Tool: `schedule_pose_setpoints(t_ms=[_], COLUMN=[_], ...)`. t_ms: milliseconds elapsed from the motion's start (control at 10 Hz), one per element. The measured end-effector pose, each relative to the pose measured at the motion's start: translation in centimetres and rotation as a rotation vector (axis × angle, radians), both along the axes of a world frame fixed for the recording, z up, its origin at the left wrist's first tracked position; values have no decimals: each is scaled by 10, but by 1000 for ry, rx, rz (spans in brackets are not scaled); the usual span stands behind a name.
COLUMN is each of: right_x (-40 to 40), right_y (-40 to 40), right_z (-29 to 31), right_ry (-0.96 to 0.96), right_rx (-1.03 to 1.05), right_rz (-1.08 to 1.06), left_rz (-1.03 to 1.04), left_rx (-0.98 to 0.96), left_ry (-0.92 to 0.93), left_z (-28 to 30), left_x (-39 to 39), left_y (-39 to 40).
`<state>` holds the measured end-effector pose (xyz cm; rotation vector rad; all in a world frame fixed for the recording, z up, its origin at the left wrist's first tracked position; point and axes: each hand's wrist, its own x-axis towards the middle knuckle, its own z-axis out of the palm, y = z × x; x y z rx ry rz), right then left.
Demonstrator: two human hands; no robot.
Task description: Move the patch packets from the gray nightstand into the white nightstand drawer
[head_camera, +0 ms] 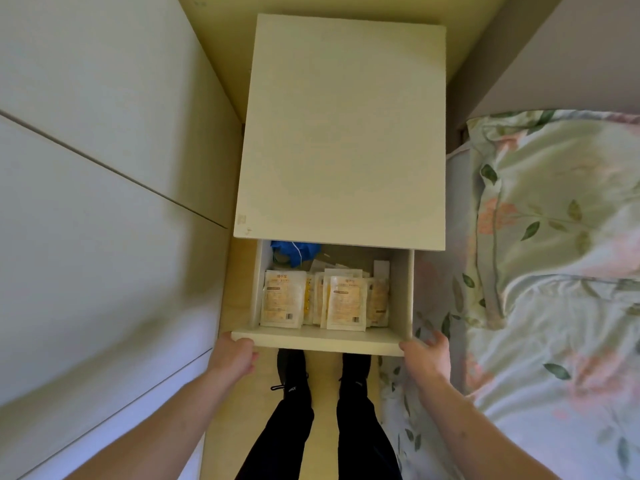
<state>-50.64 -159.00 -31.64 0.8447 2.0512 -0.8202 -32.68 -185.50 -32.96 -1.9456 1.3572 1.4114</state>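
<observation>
Down at the near edge of the open drawer (317,342), the left hand (234,358) sits at the front panel's 9 o'clock corner; its fingers curl under and around that corner, so their tips are hidden behind the panel. The right hand (427,356) is at the 3 o'clock corner, palm against the panel's end, fingers loosely spread and pointing toward the bed (554,341); whether the thumb hooks the panel I cannot tell.

Inside the drawer, the patch packets (313,299) stand in an overlapping row against the front wall: white pouches with orange print, the lettering too small to read. How many lie behind the two front ones is unclear. At the drawer's 11 o'clock corner a blue bundle (294,252) is half covered by the white nightstand (343,133) top, which also hides the drawer's rear. Some pale paper or cards show behind the packets, hard to make out.

Below the drawer, at 6 o'clock, are the person's black shoes (323,372) and dark trousers. A floral pillow (561,216) lies on the bed at 3 o'clock, cut off by the frame. White cabinet panels (104,202) fill the 9 o'clock side.
</observation>
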Motion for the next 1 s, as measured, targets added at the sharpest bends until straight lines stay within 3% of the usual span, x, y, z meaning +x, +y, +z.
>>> schedule_pose_setpoints(t_ms=[500, 800, 1000], right_x=[-90, -102, -64], right_y=[-65, -81, -73], right_z=[-3, 8, 74], right_ry=[164, 295, 277], right_rx=[-200, -377, -249], right_rz=[-142, -185, 144], left_rz=[0, -46, -311], left_rx=[-45, -64, -127], left_ry=[263, 496, 379], left_z=[15, 38, 75], left_x=[-103, -114, -89], left_y=[-52, -49, -33])
